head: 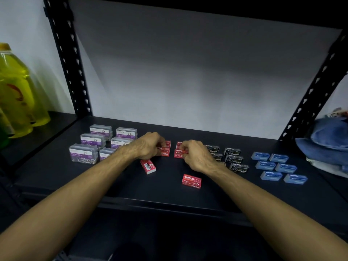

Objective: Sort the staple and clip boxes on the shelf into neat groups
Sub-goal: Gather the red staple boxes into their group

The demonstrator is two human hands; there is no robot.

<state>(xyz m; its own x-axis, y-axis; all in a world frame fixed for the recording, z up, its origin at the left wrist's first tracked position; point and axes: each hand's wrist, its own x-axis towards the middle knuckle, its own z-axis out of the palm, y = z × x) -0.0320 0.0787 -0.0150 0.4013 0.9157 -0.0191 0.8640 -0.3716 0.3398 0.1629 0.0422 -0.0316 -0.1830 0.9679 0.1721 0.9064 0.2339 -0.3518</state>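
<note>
Head view, both my hands at the middle of the shelf (169,194). My left hand (148,146) has its fingers curled onto the left pair of red staple boxes (165,150); my right hand (195,155) pinches the right pair of red boxes (178,153) between thumb and fingertips. Both sets of fingers are narrow, closed on cardboard, though how many boxes each one holds I cannot tell.

Step in hand, as I judge it: squaring up the red group. Two red boxes lie apart from it. One stray box (148,166) sits just below my left fingers, turned barcode-up and askew. The other loose box (191,181) lies nearer me, below my right wrist.

Groups that look finished:
- clear paper clip boxes (83,153), left of my left fingers, in two columns;
- black staple boxes (234,159), just right of my right fingers, partly hidden by my hand;
- blue staple boxes (278,167), farther right, in two neat columns.

Next move, as I judge it: release the aligned reds, pick up each stray, turn it label-up to match, and set it against the near end of the red rows without nudging the black boxes beside them.
</note>
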